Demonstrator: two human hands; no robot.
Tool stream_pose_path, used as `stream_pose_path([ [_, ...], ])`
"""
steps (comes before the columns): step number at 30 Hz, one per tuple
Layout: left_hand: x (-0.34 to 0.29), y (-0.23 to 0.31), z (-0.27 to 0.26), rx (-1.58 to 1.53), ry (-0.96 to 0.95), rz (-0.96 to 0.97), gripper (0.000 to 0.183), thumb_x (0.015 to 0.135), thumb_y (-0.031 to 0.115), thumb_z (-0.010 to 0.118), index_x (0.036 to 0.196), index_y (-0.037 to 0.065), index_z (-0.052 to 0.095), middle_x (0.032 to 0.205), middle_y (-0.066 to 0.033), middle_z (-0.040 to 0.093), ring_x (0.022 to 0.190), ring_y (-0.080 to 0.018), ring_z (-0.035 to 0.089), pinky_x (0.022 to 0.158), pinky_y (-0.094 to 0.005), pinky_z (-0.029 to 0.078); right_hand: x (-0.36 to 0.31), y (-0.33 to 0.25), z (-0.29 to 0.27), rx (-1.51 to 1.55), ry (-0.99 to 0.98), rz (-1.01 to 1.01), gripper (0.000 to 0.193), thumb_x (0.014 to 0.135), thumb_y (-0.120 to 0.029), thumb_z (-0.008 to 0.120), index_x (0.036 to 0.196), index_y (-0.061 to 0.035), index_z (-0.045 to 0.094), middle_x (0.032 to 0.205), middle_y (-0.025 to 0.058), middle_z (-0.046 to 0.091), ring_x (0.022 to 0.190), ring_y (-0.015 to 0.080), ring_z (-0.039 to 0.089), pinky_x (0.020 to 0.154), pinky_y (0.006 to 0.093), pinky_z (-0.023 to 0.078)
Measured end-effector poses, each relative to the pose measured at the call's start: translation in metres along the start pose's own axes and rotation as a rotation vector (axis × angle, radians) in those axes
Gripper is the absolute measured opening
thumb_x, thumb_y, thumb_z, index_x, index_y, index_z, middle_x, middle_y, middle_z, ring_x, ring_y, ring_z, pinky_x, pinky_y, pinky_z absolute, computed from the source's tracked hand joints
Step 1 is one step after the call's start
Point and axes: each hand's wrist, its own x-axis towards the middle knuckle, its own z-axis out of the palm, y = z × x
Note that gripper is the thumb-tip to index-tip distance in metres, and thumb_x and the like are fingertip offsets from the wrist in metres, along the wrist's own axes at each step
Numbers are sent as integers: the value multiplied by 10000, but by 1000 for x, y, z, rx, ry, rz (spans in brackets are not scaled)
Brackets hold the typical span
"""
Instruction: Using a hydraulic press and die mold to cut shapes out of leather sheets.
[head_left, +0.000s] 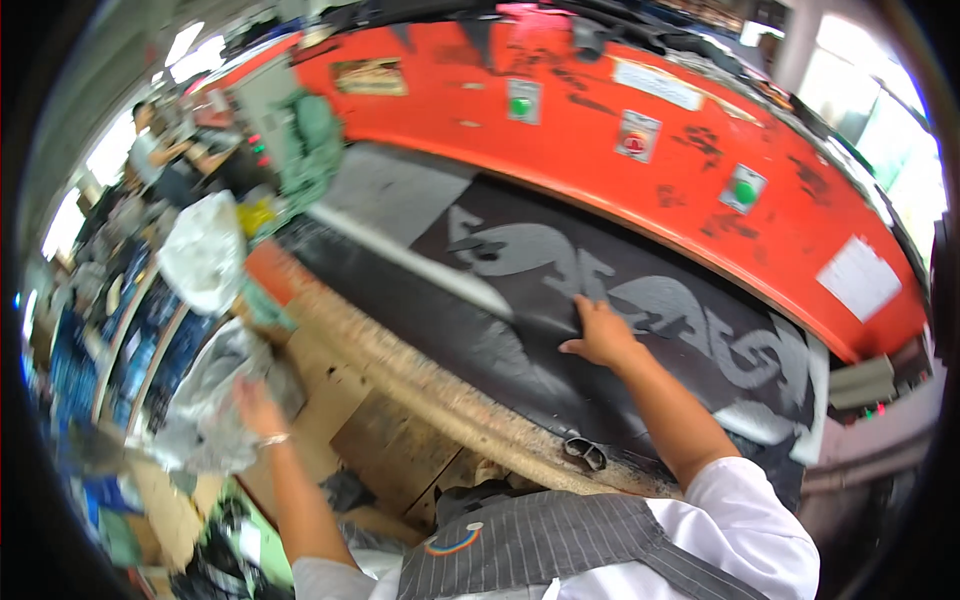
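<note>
A dark sheet of material [640,240] lies on the bed of a red machine, with curved cut-out shapes showing a grey surface beneath. My right hand [605,335] rests on this sheet at the edge of a cut-out, thumb and fingers apart. Down at the left, my left hand [258,408] is over a clear plastic bag [215,400]; motion smears its fingers, and whether it holds anything is hidden. A small metal cutting die [585,453] sits on the worn front ledge [420,380], near my body.
The red machine's front beam [680,130] crosses the far side, carrying green and red buttons. A white plastic sack [203,252] stands at the left, beside a green cloth [308,150]. Stacked blue material [90,350] fills the far left, and another person [160,155] sits beyond.
</note>
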Motion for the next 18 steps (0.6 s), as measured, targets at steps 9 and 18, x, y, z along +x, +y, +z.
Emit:
stream_pose_path([
  [9, 3, 390, 272, -161, -750, 853, 627, 917, 506, 496, 1434, 164, 407, 1471, -175, 395, 1354, -371, 362, 1058, -514, 321, 33, -27, 9, 97, 5, 78, 788, 739, -404, 778, 1369, -163, 373, 1183, 184, 596, 1035, 373, 630, 826, 466, 521],
  [18, -7, 460, 264, 365, -915, 826, 586, 983, 481, 332, 1516, 247, 261, 1595, -60, 175, 1469, -276, 142, 1174, -483, 121, -34, -12, 0, 181, 62, -198, 563, 842, -259, 631, 1334, -66, 435, 724, 132, 664, 681, 332, 661, 581, 459, 482],
])
